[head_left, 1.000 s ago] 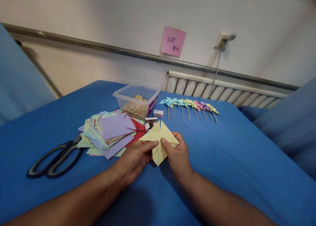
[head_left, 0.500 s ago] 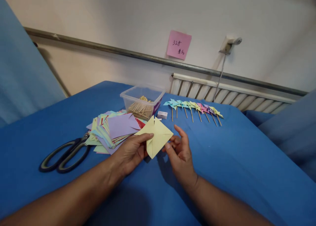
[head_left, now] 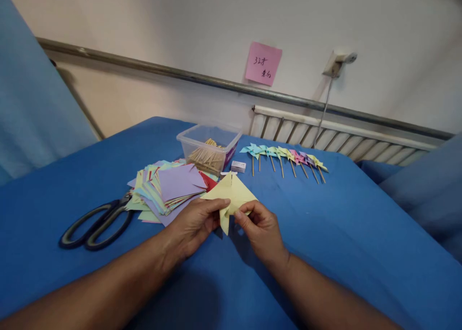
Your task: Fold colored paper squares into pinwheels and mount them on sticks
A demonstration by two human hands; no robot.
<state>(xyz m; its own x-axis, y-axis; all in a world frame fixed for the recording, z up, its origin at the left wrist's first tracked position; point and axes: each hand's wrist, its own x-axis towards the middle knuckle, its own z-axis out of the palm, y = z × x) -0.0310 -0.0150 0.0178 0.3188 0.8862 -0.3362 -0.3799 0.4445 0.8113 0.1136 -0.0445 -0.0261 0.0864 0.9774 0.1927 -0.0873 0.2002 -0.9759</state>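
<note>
Between my two hands is a yellow paper square [head_left: 236, 191], slit from its corners, with its lower part bent. My left hand [head_left: 202, 219] pinches its left side, thumb on top. The fingers of my right hand [head_left: 260, 226] are closed on the lower right edge of the same paper. Left of it lies a stack of coloured paper squares [head_left: 178, 183], purple on top. Large dark-handled scissors [head_left: 97, 224] rest beside the stack, their blades partly under the paper.
Behind the stack stands a clear plastic box [head_left: 211, 147] of wooden sticks, with a small white box [head_left: 238, 166] beside it. Several paper pinwheels [head_left: 283, 154] on sticks lie in a row at the back right. A blue cloth [head_left: 325, 253] covers the table.
My right hand has moved left and closed on the paper's edge; before, its fingers were apart beside it. The paper's lower part is now bent. My left hand keeps its pinch.
</note>
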